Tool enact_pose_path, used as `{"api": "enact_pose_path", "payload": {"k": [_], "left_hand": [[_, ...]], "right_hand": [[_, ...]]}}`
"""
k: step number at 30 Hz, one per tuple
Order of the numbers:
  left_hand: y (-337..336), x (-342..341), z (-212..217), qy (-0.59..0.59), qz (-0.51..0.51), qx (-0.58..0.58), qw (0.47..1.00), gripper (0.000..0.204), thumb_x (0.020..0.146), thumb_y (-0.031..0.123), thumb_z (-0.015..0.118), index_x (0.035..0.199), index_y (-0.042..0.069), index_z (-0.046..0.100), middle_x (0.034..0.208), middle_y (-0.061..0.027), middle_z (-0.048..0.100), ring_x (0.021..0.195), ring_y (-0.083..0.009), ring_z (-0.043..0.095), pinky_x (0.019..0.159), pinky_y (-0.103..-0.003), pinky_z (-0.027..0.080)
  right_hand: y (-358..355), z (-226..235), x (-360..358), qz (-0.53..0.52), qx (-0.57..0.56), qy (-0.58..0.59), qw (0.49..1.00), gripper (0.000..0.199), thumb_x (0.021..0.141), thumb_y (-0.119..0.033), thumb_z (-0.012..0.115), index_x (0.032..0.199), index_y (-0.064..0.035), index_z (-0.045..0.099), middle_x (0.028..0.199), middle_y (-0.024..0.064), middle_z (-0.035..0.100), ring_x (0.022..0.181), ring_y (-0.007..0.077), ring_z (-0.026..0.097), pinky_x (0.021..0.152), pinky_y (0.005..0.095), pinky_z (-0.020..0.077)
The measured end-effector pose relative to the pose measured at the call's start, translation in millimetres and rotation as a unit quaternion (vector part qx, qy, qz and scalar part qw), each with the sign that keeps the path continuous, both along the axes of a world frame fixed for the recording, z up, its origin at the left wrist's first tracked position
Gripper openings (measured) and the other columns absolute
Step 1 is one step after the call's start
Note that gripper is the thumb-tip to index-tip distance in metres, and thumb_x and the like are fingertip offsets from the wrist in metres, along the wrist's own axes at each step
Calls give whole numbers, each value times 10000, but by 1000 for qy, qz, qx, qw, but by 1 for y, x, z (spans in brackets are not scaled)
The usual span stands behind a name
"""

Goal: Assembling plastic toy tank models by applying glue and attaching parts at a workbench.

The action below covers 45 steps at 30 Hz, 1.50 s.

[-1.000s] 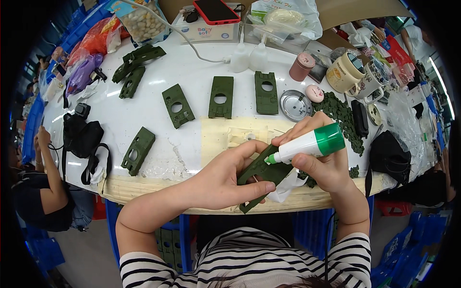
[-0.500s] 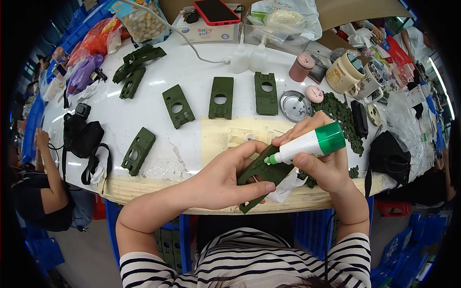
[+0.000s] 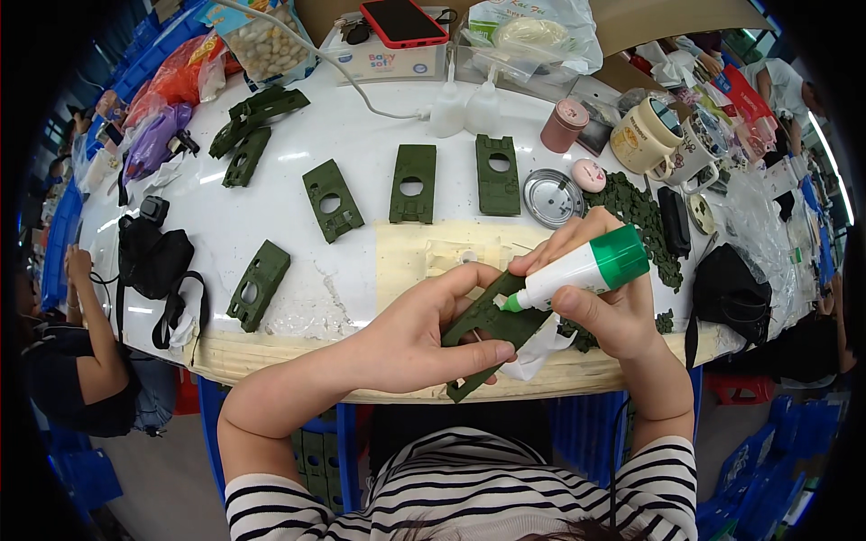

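Observation:
My left hand (image 3: 419, 329) grips a dark green plastic toy tank hull (image 3: 498, 329), tilted, near the table's front edge, with the thumb across its lower part. Part of the hull is hidden by my fingers and the bottle. My right hand (image 3: 618, 320) is closed round a white squeeze bottle (image 3: 564, 278) with a green bottom and a green nozzle, held slanting. The nozzle tip points down at the hull's upper face and appears to touch it. Beyond my hands, several matching hulls, among them a hull with a round hole (image 3: 414, 203), lie apart on the white table.
A yellowish sheet (image 3: 397, 248) lies just beyond my hands. To the right are a round metal lid (image 3: 554, 198), a heap of small green parts (image 3: 636, 216) and mugs (image 3: 647, 135). Two white dropper bottles (image 3: 483, 110) stand at the back. A black bag (image 3: 158, 257) lies left.
The bottle's nozzle has shifted very slightly to the right over the hull. Both hands keep their grips, and the things on the table lie as before.

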<state>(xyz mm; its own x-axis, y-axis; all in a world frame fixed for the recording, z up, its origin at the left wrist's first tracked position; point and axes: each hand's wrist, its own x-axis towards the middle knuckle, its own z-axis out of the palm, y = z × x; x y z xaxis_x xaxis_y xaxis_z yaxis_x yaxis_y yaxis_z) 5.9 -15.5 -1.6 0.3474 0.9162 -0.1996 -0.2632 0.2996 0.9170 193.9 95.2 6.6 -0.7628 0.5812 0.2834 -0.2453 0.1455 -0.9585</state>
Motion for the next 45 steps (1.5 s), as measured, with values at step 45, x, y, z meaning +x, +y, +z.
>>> {"api": "enact_pose_path", "payload": {"k": [45], "left_hand": [[5, -12, 7, -203, 110, 34, 972, 531, 963, 82, 417, 1406, 103, 125, 1264, -227, 502, 1162, -294, 544, 951, -402, 463]], "right_hand": [[16, 11, 8, -119, -81, 167, 975, 310, 908, -286, 590, 1024, -21, 478, 945, 127, 583, 925, 248, 636, 867, 370, 474]]}}
